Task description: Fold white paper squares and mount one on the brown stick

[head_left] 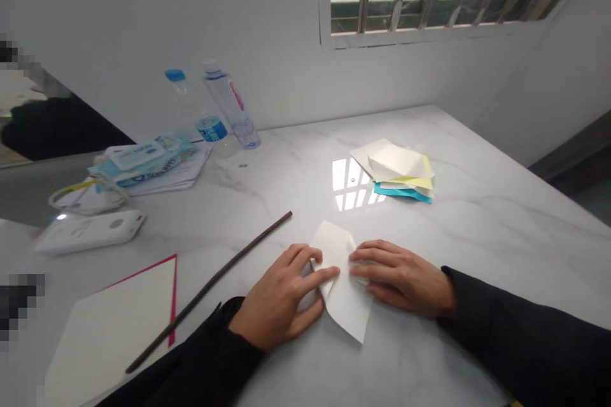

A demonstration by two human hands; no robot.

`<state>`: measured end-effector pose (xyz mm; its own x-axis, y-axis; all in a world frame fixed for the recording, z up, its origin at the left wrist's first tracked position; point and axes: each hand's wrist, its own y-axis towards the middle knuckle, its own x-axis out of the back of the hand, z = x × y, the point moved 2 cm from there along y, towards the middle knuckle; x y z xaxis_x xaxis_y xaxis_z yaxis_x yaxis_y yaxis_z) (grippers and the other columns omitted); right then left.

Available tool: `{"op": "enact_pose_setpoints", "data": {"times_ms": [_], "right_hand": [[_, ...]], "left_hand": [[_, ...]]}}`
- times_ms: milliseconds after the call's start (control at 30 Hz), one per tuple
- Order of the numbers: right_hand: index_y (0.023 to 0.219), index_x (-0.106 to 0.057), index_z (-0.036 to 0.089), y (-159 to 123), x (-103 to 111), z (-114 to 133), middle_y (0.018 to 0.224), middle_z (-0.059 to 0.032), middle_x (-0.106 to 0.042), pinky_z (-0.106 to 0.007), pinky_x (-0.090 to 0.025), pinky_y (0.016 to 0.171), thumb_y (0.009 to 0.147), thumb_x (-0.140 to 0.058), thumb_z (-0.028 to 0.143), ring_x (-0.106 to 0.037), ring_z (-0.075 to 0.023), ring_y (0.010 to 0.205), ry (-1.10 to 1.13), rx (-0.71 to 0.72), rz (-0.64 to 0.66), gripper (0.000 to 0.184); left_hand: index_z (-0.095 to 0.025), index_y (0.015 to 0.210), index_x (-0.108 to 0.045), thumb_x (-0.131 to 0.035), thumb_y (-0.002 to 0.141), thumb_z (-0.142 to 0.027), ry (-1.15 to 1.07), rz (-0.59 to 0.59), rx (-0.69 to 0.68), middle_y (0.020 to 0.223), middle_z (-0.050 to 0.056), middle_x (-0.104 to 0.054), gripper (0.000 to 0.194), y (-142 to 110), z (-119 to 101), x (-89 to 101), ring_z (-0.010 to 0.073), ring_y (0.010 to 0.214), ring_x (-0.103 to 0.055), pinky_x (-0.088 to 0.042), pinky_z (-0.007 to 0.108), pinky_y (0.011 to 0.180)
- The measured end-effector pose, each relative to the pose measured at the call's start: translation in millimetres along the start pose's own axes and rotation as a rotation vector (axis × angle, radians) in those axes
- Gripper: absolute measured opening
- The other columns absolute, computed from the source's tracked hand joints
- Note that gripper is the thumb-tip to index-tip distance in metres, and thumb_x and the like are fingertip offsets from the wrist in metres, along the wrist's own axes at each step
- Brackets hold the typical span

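A folded sheet of white paper (351, 311) lies on the table in front of me, its lower corner pointing towards me. My left hand (293, 296) grips its left side, fingers bent, with one finger pressing on the fold near the middle. From the right, my right hand (403, 273) holds the opposite edge, its fingers close together on the paper. Part of each side edge is hidden under the fingers. Left of my left hand, a thin dark stick (229, 267) lies slantwise, its near end over a stack of cream and red paper (114, 311).
A pile of folded paper pieces (398, 165) lies beyond my right hand on the marble-patterned table (477, 203). Two plastic bottles, one blue-capped (212, 130) and one white-capped (233, 108), stand at the back. A wipes pack (143, 159), a cable (86, 194) and a white device (90, 232) are at left.
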<state>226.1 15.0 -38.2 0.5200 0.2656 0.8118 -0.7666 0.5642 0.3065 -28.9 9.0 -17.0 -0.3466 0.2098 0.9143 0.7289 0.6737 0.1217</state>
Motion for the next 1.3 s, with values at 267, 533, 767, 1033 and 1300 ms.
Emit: {"op": "enact_pose_setpoints", "data": {"times_ms": [267, 533, 767, 1033, 1300], "right_hand": [[0.127, -0.066, 0.019, -1, 1, 0, 0.135, -0.0118, -0.063, -0.047, -0.051, 0.109, 0.099, -0.055, 0.021, -0.053, -0.0257, 0.132, -0.023, -0.008, 0.017, 0.03], [0.127, -0.066, 0.019, -2, 0, -1, 0.136, -0.0108, -0.063, -0.045, -0.05, 0.111, 0.099, -0.055, 0.02, -0.052, -0.0254, 0.132, -0.032, -0.007, 0.022, 0.03], [0.126, -0.066, 0.018, 1, 1, 2, 0.135, -0.0108, -0.063, -0.044, -0.048, 0.112, 0.097, -0.056, 0.019, -0.051, -0.0256, 0.131, -0.043, -0.022, 0.04, 0.031], [0.128, -0.065, 0.018, 1, 0, 2, 0.134, -0.0102, -0.062, -0.045, -0.047, 0.113, 0.097, -0.055, 0.018, -0.05, -0.0257, 0.13, -0.052, -0.016, 0.04, 0.032], [0.127, -0.065, 0.018, 1, 0, 2, 0.134, -0.0102, -0.062, -0.044, -0.047, 0.112, 0.097, -0.056, 0.019, -0.05, -0.0256, 0.129, -0.051, -0.009, 0.04, 0.032]], "left_hand": [[-0.023, 0.138, -0.054, -0.071, 0.082, -0.021, -0.014, 0.002, 0.007, 0.131, 0.011, -0.057, 0.059, -6, -2, 0.4, 0.0307, 0.125, -0.048, -0.044, 0.053, 0.11], [-0.024, 0.131, -0.06, -0.071, 0.089, -0.035, -0.006, 0.028, -0.044, 0.141, 0.012, -0.055, 0.044, -16, 3, -2.0, 0.0321, 0.136, -0.043, -0.045, 0.053, 0.112], [-0.026, 0.135, -0.06, -0.065, 0.095, -0.034, 0.038, 0.021, -0.068, 0.143, 0.011, -0.055, 0.042, -16, 7, -6.0, 0.031, 0.137, -0.043, -0.045, 0.053, 0.112], [-0.025, 0.135, -0.06, -0.072, 0.087, -0.044, 0.061, 0.001, -0.051, 0.14, 0.012, -0.056, 0.053, -13, 4, -8.6, 0.0342, 0.135, -0.046, -0.045, 0.055, 0.111], [-0.024, 0.132, -0.06, -0.072, 0.087, -0.043, 0.061, -0.006, -0.05, 0.139, 0.012, -0.056, 0.05, -11, 3, -9.1, 0.034, 0.134, -0.046, -0.044, 0.054, 0.111]]}}
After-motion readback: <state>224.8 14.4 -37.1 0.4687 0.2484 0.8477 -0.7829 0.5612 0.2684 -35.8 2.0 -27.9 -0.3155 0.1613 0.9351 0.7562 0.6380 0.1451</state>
